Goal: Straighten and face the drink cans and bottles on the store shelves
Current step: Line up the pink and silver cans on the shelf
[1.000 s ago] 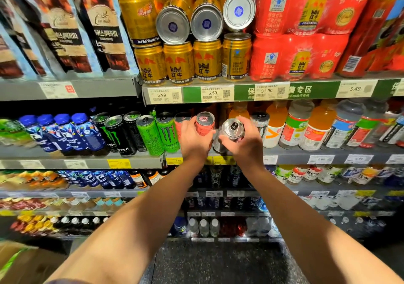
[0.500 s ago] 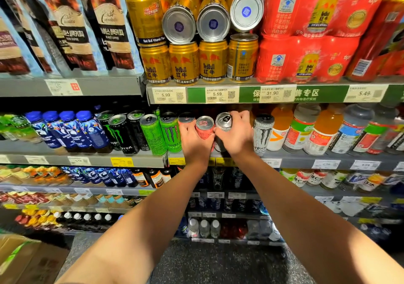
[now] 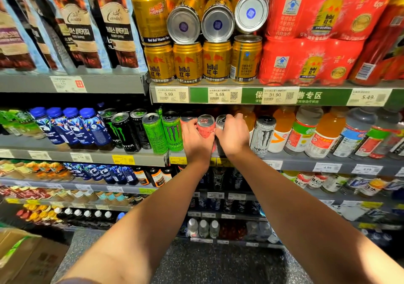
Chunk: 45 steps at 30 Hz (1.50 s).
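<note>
Head view: left hand [image 3: 195,140] grips red can [image 3: 206,128], right hand [image 3: 234,137] the neighbouring can [image 3: 220,121].

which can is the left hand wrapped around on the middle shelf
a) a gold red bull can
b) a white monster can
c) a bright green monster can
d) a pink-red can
d: the left hand curls its fingers round the pink-red can, with the bright green monster can just to its left and untouched, while the right hand grips a silver-topped can beside it.
</note>
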Available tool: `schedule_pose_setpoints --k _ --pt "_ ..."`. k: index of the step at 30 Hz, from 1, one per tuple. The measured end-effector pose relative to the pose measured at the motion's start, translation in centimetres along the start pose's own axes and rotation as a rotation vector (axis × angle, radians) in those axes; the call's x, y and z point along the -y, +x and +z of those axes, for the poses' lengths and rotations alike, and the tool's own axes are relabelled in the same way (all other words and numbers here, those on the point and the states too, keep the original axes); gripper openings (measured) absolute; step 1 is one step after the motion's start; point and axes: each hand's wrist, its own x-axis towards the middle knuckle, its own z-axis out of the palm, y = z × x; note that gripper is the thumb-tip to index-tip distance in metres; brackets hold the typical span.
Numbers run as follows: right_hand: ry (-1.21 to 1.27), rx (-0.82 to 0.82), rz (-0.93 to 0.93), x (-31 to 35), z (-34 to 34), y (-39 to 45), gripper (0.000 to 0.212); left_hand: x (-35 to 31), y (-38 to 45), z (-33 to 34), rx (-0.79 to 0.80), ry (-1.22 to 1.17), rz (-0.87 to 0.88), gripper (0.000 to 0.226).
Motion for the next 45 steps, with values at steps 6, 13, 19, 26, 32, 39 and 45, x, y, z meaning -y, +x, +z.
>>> schedule_pose_setpoints --k 6,13,19,26,32,39,45 --pt "-0.159 -0.014 -0.052 0.3 0.2 0.4 0.028 0.1 0.7 -0.2 0.044 0.116 0.025 0.064" --pt "-0.072 0.019 -0.05 0.2 0.3 0.0 0.031 1.2 0.8 -0.8 0.178 0.154 0.076 0.072" --pt "0.144 -0.078 -0.097 -1.0 1.3 -2.9 0.045 2.7 1.2 -1.4 0.249 0.152 0.081 0.071" --pt "0.318 -0.229 0.05 -2.4 2.7 -6.1 0.046 2.2 -0.8 -1.2 0.205 -0.164 0.138 0.046" --pt "0.331 -0.251 0.178 -3.9 2.2 -6.5 0.044 0.2 -2.1 -0.8 0.436 -0.247 0.126 0.039" --pt "0.399 -0.33 0.262 -8.3 0.4 -5.5 0.047 -2.3 -3.3 1.6 0.494 -0.264 0.195 0.047" --pt "0.412 -0.274 0.157 -11.8 -0.8 -3.6 0.058 -5.0 -4.6 5.3 0.458 -0.19 0.157 0.065"
